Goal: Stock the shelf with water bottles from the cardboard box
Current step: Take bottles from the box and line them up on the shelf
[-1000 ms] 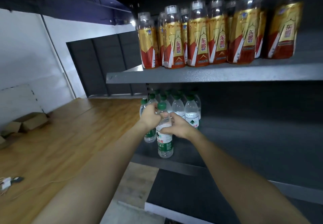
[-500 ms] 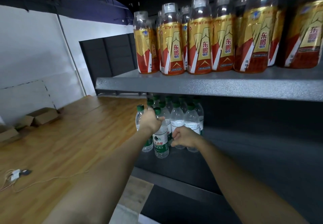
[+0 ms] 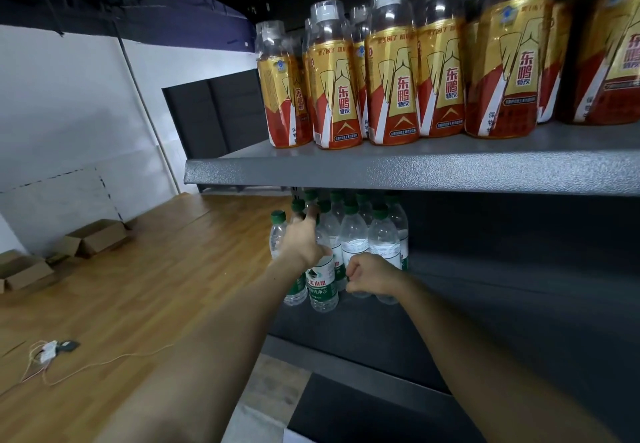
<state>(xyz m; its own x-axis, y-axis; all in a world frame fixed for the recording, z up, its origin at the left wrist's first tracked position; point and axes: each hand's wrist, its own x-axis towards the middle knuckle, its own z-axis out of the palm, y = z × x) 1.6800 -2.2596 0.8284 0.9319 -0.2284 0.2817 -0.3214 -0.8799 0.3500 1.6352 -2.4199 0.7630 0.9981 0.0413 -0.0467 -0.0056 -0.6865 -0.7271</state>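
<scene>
Setting the front clear plastic water bottle with the green-and-white label (image 3: 322, 285) into line, I have my left hand (image 3: 303, 243) wrapped round its upper part, fingers reaching over towards the cap, which my hand hides. The bottle stands upright on the dark grey metal lower shelf (image 3: 502, 290), at the front of a cluster of green-capped clear water bottles (image 3: 356, 231) packed close behind and beside it. My right hand (image 3: 372, 274) is curled into a loose fist just in front of the right-hand bottles of that cluster; I cannot tell whether it is pinching one of them or holding nothing.

By my reckoning the job is only partly done. The stocked bottles fill just the left end of this shelf, and the long stretch to the right of them is bare. Overhead, the grey metal upper shelf (image 3: 415, 172) already carries a full row of gold-and-red labelled drink bottles (image 3: 391, 82).

Two open brown cardboard boxes (image 3: 93, 238) sit on the wooden floor (image 3: 138, 304) well off to my left, near the white wall; what is in them cannot be seen from here. Once this bottle is square with its neighbours, more will be needed to fill the rest.
</scene>
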